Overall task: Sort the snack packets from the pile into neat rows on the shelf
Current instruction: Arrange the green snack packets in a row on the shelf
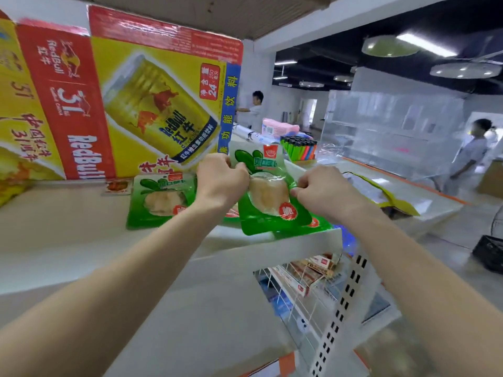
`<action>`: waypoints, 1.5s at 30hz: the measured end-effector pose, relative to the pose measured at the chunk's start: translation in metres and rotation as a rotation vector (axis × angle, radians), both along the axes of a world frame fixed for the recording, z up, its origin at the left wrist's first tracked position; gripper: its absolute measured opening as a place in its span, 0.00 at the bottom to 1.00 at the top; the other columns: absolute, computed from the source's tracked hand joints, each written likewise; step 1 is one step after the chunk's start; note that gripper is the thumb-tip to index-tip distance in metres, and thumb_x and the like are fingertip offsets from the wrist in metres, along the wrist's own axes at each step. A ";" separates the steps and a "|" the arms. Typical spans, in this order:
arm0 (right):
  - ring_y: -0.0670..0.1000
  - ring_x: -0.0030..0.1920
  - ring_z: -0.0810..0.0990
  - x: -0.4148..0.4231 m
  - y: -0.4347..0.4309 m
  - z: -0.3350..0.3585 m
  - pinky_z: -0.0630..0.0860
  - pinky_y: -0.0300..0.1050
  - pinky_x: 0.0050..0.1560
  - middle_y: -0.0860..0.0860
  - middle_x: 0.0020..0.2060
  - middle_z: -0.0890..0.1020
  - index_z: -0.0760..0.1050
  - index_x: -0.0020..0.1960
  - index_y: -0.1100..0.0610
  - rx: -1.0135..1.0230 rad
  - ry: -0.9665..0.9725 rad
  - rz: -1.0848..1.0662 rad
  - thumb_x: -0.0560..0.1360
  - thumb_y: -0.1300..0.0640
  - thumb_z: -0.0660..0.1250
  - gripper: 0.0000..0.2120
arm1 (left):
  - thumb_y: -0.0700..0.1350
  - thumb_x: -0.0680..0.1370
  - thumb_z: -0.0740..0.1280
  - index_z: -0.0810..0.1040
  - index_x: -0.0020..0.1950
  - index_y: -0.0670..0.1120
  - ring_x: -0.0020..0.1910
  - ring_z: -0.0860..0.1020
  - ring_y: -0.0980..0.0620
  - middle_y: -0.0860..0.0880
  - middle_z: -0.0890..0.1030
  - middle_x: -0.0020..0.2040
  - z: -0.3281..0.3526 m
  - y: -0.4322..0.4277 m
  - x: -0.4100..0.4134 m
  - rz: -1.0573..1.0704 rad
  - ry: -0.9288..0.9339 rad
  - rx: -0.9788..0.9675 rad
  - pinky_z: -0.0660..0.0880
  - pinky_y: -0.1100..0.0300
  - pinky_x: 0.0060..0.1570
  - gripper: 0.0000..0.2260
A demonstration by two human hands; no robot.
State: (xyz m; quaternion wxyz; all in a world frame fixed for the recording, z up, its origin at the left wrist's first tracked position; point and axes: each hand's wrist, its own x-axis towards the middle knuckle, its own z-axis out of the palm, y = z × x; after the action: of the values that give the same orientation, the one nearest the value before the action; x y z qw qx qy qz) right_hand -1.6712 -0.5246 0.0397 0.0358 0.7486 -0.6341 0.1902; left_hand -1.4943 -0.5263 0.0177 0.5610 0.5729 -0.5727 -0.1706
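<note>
Pinching one green snack packet (268, 197) by its side edges: left grip (221, 180) clenched at its 9 o'clock, right grip (324, 191) at 3 o'clock. Holding it just above the white shelf (68, 227), over more green packets (318, 223). At 9 o'clock, another packet (160, 200) lying flat before a Red Bull carton (136, 91).

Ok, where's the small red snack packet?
Head view, left: small red packet on the white shelf, before the yellow cardboard carton, beside a green plastic packet.

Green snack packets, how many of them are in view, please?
3: one green plastic snack packet held in both hands, one flat on the white shelf to its left, one half-covered beneath it; more may be hidden.
</note>
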 end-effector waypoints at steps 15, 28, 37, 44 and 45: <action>0.55 0.36 0.74 0.051 -0.010 -0.024 0.67 0.42 0.34 0.53 0.32 0.71 0.66 0.32 0.57 0.198 -0.074 0.209 0.72 0.55 0.64 0.13 | 0.40 0.76 0.64 0.69 0.36 0.43 0.29 0.67 0.51 0.48 0.68 0.32 0.009 -0.013 0.045 0.234 -0.345 0.351 0.61 0.61 0.26 0.09; 0.53 0.61 0.68 0.055 0.018 -0.042 0.68 0.52 0.63 0.49 0.61 0.73 0.68 0.64 0.46 0.021 0.079 0.443 0.73 0.29 0.57 0.28 | 0.53 0.75 0.69 0.78 0.36 0.46 0.33 0.78 0.53 0.49 0.80 0.33 -0.023 -0.027 0.056 0.283 -0.577 0.393 0.74 0.59 0.36 0.13; 0.52 0.58 0.71 0.052 0.006 -0.046 0.67 0.51 0.61 0.46 0.57 0.78 0.70 0.62 0.45 0.001 0.041 0.505 0.73 0.32 0.61 0.23 | 0.44 0.75 0.70 0.75 0.26 0.40 0.19 0.65 0.58 0.49 0.71 0.21 -0.023 -0.025 0.060 0.320 -0.443 0.324 0.61 0.69 0.20 0.18; 0.53 0.60 0.70 0.054 0.002 -0.050 0.67 0.51 0.62 0.47 0.60 0.77 0.69 0.64 0.45 -0.022 0.015 0.489 0.77 0.37 0.58 0.20 | 0.44 0.74 0.68 0.68 0.28 0.44 0.30 0.69 0.50 0.45 0.72 0.33 -0.025 -0.023 0.056 0.381 -0.467 0.352 0.68 0.58 0.32 0.16; 0.53 0.61 0.70 0.055 0.002 -0.051 0.66 0.52 0.63 0.47 0.60 0.77 0.69 0.64 0.45 -0.024 0.021 0.484 0.77 0.37 0.58 0.20 | 0.45 0.74 0.68 0.69 0.28 0.44 0.29 0.69 0.50 0.45 0.72 0.32 -0.025 -0.023 0.055 0.376 -0.474 0.350 0.71 0.57 0.35 0.16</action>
State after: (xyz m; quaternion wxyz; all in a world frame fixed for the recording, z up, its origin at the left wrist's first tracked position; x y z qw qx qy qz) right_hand -1.6165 -0.5224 -0.0108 0.0047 0.8803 -0.4333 0.1930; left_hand -1.4389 -0.5494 -0.0073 0.3271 0.7797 -0.5335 -0.0219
